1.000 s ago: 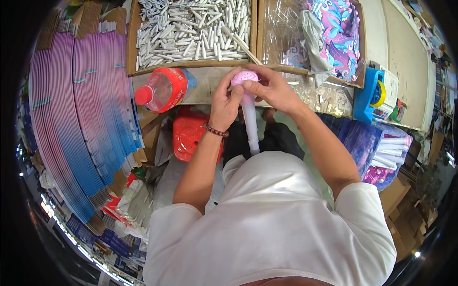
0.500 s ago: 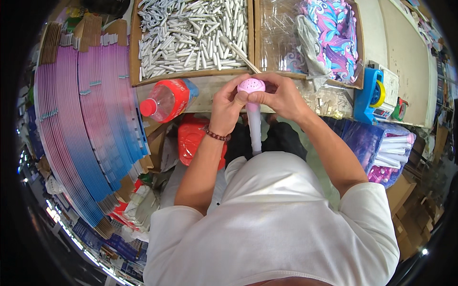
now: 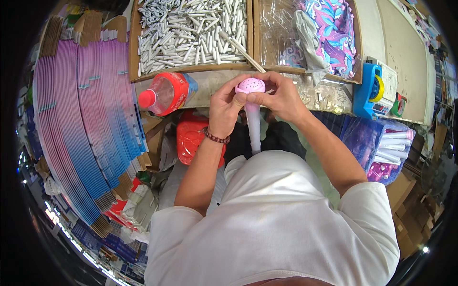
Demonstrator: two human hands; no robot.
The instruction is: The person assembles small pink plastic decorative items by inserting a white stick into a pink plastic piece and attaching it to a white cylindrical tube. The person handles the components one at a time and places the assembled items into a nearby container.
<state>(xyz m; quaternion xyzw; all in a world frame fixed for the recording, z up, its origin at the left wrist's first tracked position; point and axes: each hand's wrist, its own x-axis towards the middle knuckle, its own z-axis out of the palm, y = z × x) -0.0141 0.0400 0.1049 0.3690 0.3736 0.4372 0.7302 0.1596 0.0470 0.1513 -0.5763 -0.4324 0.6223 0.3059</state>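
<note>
A toy microphone with a pink, hole-dotted head and a pale translucent handle hangs head up over the table's near edge. My left hand grips the left side of its head, thumb on the front. From the other side, my right hand closes on the same head, its thumb close to the left one. The far fingers of both hands are partly hidden behind the head. The handle's lower end reaches down to my white shirt.
Beyond my hands stand a box of white pen-like sticks and a box with clear plastic and colourful pieces. A red-capped bottle lies left; a blue tape dispenser stands right. Stacked cardboard sheets fill the left. A bag of microphones is right.
Both hands keep their hold on the microphone head with barely any visible movement. The whole view has shifted slightly.
</note>
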